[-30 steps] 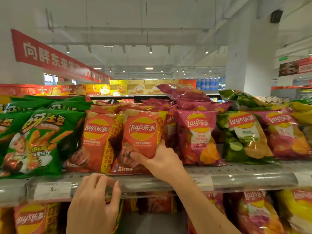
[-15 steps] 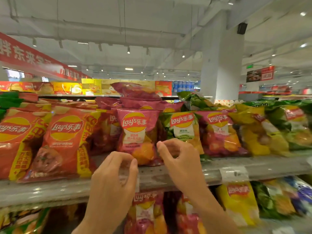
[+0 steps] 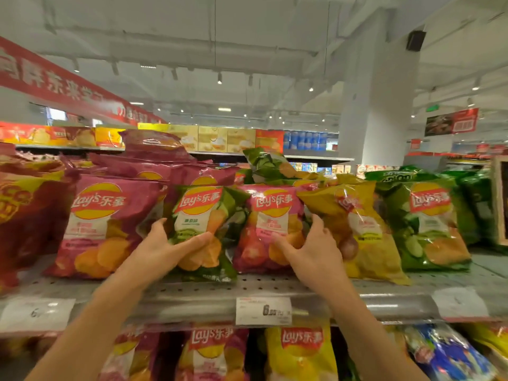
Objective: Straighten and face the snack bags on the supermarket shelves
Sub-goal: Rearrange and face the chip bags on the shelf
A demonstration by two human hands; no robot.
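1. Two Lay's bags stand under the hands at the front of the perforated metal shelf [image 3: 275,283]: a green cucumber-flavour bag [image 3: 202,229], logo facing out and tilted slightly, and a pink bag [image 3: 270,229] just to its right, upright, its face printed with crisps and a tomato.
2. Several neighbours crowd them: a larger pink-purple bag [image 3: 101,229] to the left, and a yellow bag [image 3: 362,229] leaning over the pink bag's right edge, with another green bag [image 3: 428,229] beyond it. More bags lie heaped flat behind the front row. A price tag [image 3: 263,310] hangs on the shelf lip below, and further Lay's bags fill the lower shelf.
3. The left hand [image 3: 167,248] holds the green bag's lower left side, thumb across its front and fingers curled behind its left edge.
4. The right hand [image 3: 313,251] grips the lower right of the pink bag, thumb on its front, fingers reaching up into the seam where the yellow bag overlaps it.
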